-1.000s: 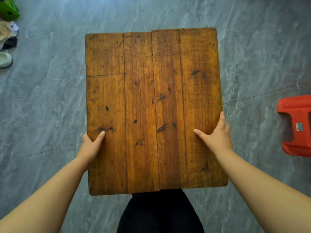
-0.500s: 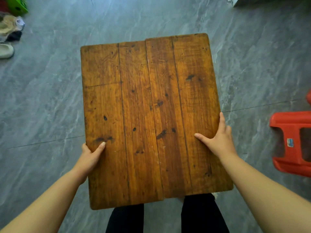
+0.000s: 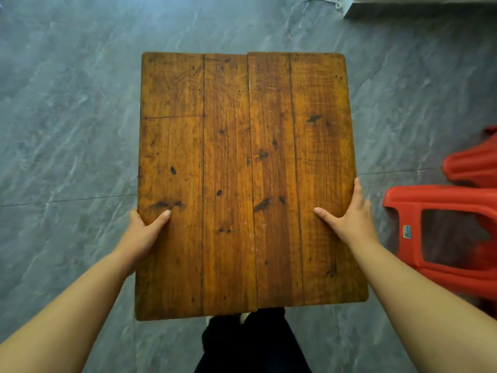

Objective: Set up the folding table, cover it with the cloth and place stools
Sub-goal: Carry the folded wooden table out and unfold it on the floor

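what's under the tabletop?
Under the tabletop only dark trousers show, past its near edge. It hides any legs and the floor below. Left hand and right hand grip its sides, thumbs on top.

Soft, even daylight, fairly bright; the wooden table top (image 3: pixel 250 184) is sharp and matt; a pale bluish sheen lies on the floor (image 3: pixel 67 117) beyond its far left corner; the red stools (image 3: pixel 441 193) to its right look smeared; wide-angle stretch shows toward the frame edges.

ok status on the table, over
Left grip and right grip hold wooden table by its side edges. No cloth on it. Red stool close at right.
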